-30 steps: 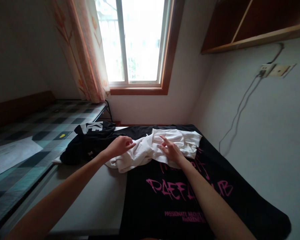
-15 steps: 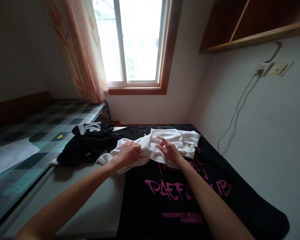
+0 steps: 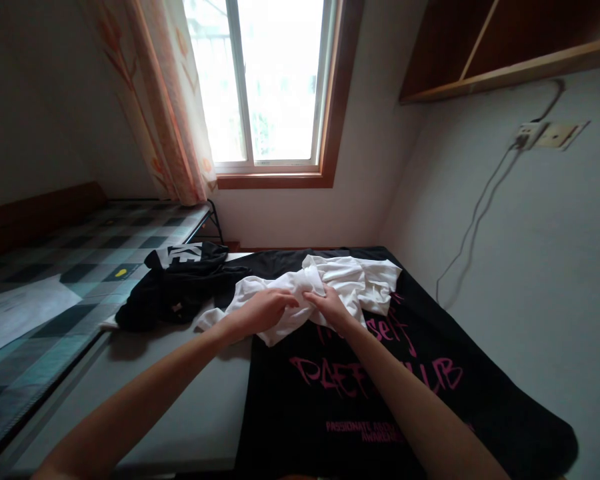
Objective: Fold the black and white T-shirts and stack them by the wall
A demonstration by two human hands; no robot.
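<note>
A crumpled white garment, thin and loosely bunched, lies across the far part of a black T-shirt with pink lettering. My left hand has its fingers curled together on the garment's left half. From the right, my right hand pinches a raised fold near the garment's middle, thumb and fingers pressed together. A small gap separates the two hands. Some fingertips are hidden by cloth, and the kind of white garment cannot be made out for certain.
A black clothing heap with white print sits left of the white garment on a pale tabletop. Further left is a checked bed surface with a paper sheet. A cord hangs along the right wall.
My right hand has moved slightly left and closed on a fold. My left hand has shifted a little right, and the garment's middle is lifted and bunched between them.
</note>
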